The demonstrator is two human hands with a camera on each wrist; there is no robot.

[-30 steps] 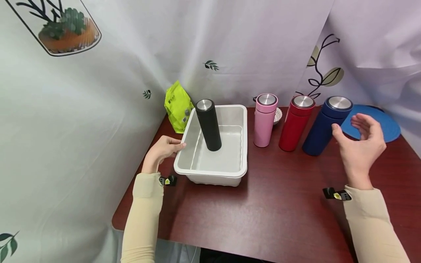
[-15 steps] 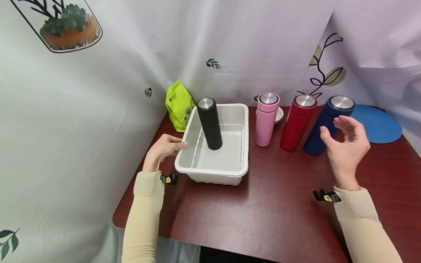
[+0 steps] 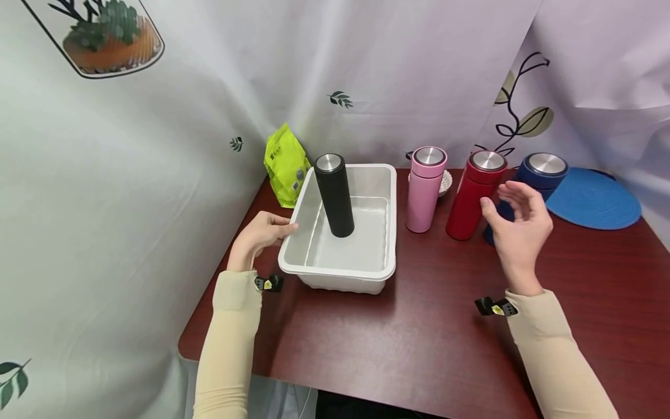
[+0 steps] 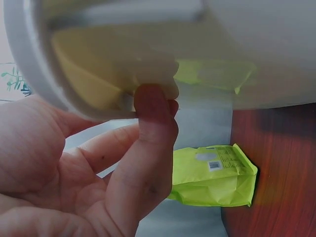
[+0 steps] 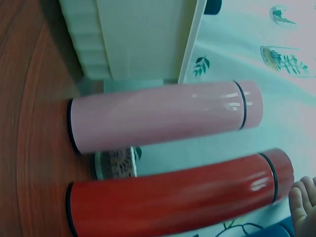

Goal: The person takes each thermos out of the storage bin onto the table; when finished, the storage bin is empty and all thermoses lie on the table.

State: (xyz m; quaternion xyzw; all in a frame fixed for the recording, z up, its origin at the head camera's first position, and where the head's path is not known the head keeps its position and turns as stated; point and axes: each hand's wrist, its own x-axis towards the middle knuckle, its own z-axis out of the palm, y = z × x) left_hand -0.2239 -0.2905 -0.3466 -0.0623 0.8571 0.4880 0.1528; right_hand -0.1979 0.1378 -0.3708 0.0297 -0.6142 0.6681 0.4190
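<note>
My left hand (image 3: pixel 263 234) pinches the left rim of a white plastic tub (image 3: pixel 340 273); in the left wrist view, fingers press on the tub's wall (image 4: pixel 212 74). Inside the tub stands a black thermos (image 3: pixel 336 201) with a silver lid top. Right of the tub stand a pink thermos (image 3: pixel 423 195), a red thermos (image 3: pixel 473 201) and a blue thermos (image 3: pixel 544 174). My right hand (image 3: pixel 520 233) holds nothing, its thumb and fingers spread apart. It overlaps the blue thermos in the head view, thumb close to the red one. Fingers (image 5: pixel 303 197) show beside the red thermos's top in the right wrist view.
A lime-green bag (image 3: pixel 285 166) stands behind the tub's left side, near the wall cloth. Behind the pink thermos sits a small white woven basket (image 3: pixel 445 183). A round blue mat (image 3: pixel 599 201) lies at the back right of the dark red table (image 3: pixel 419 343).
My right hand has moved left, from beside the blue thermos across its front toward the red one. The left hand stays on the tub's rim.
</note>
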